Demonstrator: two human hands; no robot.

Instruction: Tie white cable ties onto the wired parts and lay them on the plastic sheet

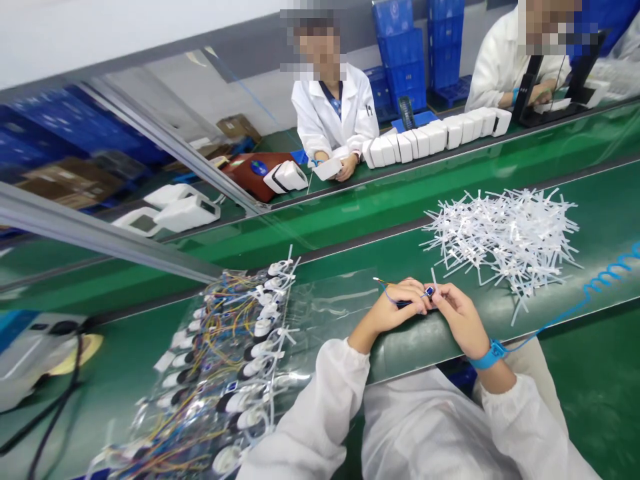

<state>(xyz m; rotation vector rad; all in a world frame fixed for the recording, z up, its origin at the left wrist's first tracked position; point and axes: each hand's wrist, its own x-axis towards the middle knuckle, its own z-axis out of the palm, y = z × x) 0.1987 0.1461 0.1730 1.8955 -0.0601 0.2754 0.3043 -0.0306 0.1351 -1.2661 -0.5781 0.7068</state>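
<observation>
My left hand (400, 303) is closed round a small blue electronic part with wires (429, 292). Its thin coloured wires run back under the fingers, and their ends stick out past the knuckles. My right hand (460, 317) meets it fingertip to fingertip, pinching a translucent white plastic tube piece (434, 277) against the part. Exactly how the two pieces touch is hidden by the fingers. A blue wrist strap (489, 355) circles my right wrist, and a coiled blue cord (607, 277) leads away from it.
A heap of white tube pieces (505, 240) lies at the right on the green bench (350, 267). Rows of wired assemblies (225, 360) in clear plastic cover the left. Opposite, a co-worker (335, 113) holds a white housing, beside a row of white housings (430, 139).
</observation>
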